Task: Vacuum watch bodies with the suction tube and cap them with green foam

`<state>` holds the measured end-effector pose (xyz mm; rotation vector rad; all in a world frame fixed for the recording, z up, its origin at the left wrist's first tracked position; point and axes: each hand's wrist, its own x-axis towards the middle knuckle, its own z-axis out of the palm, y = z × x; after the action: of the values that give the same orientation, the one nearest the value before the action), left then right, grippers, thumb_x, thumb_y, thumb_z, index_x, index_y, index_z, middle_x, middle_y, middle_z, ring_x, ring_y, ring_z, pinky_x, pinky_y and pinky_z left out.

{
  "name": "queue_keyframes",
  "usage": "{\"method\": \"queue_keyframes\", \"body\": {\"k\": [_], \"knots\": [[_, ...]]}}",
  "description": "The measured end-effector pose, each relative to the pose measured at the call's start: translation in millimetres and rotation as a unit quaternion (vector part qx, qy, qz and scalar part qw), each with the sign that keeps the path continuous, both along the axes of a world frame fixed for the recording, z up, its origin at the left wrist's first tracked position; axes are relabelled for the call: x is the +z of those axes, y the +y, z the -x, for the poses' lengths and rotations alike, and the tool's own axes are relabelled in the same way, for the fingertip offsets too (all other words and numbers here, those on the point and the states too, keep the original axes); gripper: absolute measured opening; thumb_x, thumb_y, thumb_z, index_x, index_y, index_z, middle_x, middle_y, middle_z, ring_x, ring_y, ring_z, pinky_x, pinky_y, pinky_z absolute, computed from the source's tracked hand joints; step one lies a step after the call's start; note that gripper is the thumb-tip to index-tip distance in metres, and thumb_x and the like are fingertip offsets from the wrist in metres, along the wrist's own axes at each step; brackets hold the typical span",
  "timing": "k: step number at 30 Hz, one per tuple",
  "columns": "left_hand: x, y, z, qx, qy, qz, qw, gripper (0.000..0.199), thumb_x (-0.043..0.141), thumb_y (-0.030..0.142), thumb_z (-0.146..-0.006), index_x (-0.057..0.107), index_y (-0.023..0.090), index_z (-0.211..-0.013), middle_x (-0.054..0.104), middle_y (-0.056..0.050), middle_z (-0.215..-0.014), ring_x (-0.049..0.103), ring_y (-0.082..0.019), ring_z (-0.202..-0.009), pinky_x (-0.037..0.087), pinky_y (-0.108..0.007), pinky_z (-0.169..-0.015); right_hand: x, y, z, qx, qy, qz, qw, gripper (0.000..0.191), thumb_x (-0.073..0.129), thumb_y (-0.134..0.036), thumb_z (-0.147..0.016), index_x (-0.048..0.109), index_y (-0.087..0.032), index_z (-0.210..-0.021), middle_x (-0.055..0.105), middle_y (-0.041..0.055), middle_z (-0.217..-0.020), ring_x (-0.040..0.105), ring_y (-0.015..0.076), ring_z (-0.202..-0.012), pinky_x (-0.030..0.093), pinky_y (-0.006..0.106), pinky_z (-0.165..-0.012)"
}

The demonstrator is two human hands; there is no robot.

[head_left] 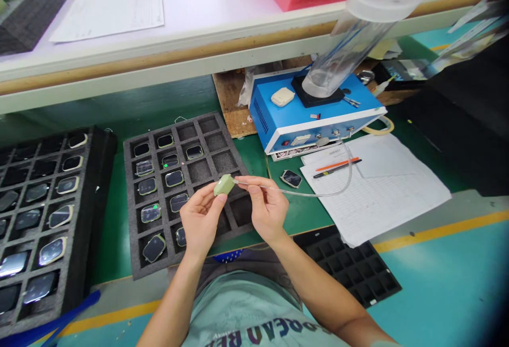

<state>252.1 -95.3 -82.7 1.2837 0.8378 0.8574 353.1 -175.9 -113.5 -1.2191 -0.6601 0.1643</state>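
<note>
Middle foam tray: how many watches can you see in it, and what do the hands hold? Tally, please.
Smartwatches visible in the tray: 11
Green watch case in the left hand: 1
Clear tube in the right hand: 1
Total: 13

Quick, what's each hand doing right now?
Left hand: closed, holding the green watch case between thumb and fingers.
Right hand: closed, pinching the clear tube near its end, at the case.

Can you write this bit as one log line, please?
left hand: holding green case | right hand: holding clear tube at case | foam tray: beneath, partly filled | blue box: tube connected
</note>
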Motion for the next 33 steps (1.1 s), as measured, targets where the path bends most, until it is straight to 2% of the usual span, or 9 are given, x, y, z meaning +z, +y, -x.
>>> {"method": "queue_keyframes", "body": {"k": [13, 23, 33], "knots": [[1.5, 0.8, 0.1, 0.001, 0.005, -0.009, 1.0, 0.037, 0.09, 0.036, -0.069, 0.079, 0.016, -0.099, 0.08, -0.011, -0.102, 0.078, -0.027, -0.095, 0.063, -0.039, -0.093, -0.4, 1.9, 0.1, 0.01, 0.003, -0.006, 1.0, 0.016, 0.056, -0.03, -0.104, 0.07, -0.024, -0.107, 0.076, 0.0065, -0.109, 0.075, 0.022, -0.102, 0.066, 0.04, -0.089], [-1.5, 6.6, 0.7, 0.005, 0.006, -0.034, 0.999, 0.035, 0.089, 0.033, -0.072, 0.079, 0.018, -0.101, 0.08, -0.009, -0.103, 0.078, -0.022, -0.093, 0.063, -0.029, -0.089, 5.6, 10.3, -5.6, 0.026, 0.004, -0.051, 0.998, 0.014, 0.057, -0.028, -0.103, 0.069, -0.023, -0.108, 0.077, 0.0063, -0.108, 0.076, 0.0193, -0.098, 0.067, 0.035, -0.087], [-1.4, 8.7, 0.5, 0.005, 0.021, -0.049, 0.999, 0.039, 0.089, 0.038, -0.072, 0.078, 0.016, -0.102, 0.08, -0.012, -0.104, 0.078, -0.025, -0.093, 0.064, -0.035, -0.091, 8.7, 12.2, -6.7, 0.031, 0.011, -0.068, 0.997, 0.014, 0.058, -0.026, -0.103, 0.071, -0.022, -0.107, 0.077, 0.0056, -0.105, 0.077, 0.0169, -0.095, 0.065, 0.03, -0.087]]}}
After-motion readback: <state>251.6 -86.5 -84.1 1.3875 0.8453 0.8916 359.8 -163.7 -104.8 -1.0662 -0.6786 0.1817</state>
